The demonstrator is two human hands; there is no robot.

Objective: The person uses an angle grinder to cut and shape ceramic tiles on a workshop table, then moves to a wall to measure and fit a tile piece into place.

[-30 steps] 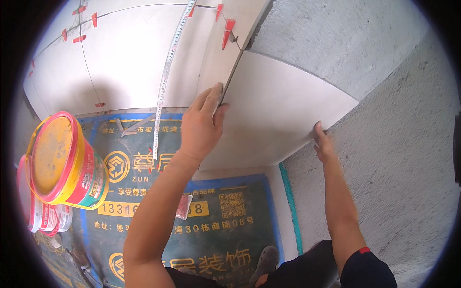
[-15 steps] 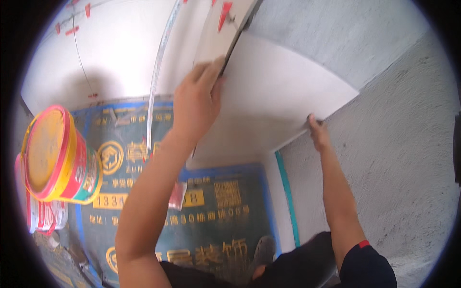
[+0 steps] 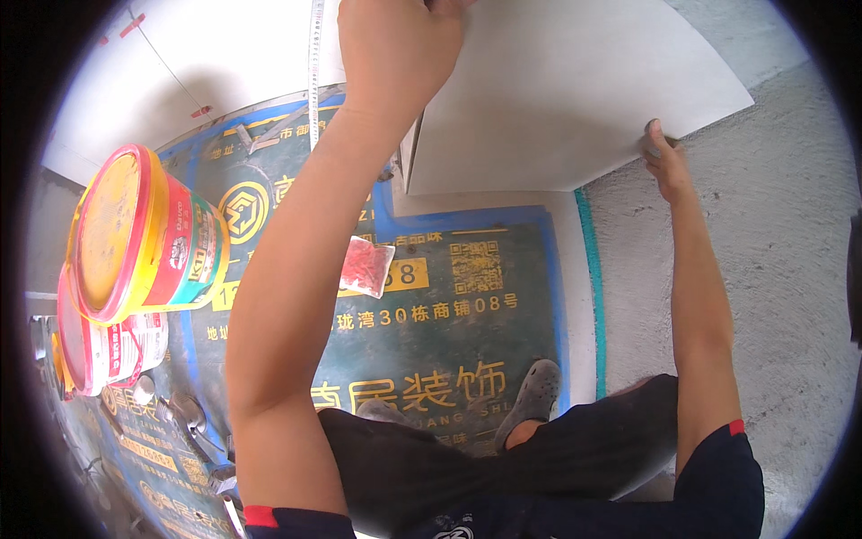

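Observation:
My left hand [image 3: 400, 45] is at the top of the view on the left edge of a large white tile [image 3: 575, 90], its fingers curled and partly out of frame. My right hand [image 3: 664, 160] grips that tile's lower right edge, thumb uppermost. The tile stands against the grey wall beside other white tiles [image 3: 162, 72] with small red clips [image 3: 202, 112] in their joints. A measuring tape [image 3: 314, 72] hangs down just left of my left forearm.
A yellow-lidded bucket [image 3: 115, 234] sits above a pink-and-white pail [image 3: 135, 350] at left. A bag of small red pieces [image 3: 364, 268] lies on the printed green floor covering [image 3: 431, 332], near my feet. Rough grey render [image 3: 763, 269] covers the right side. Tools [image 3: 184, 413] lie at lower left.
Both hands and the tile now appear higher in the frame and further right. The view has shifted, showing more of my legs, feet and floor.

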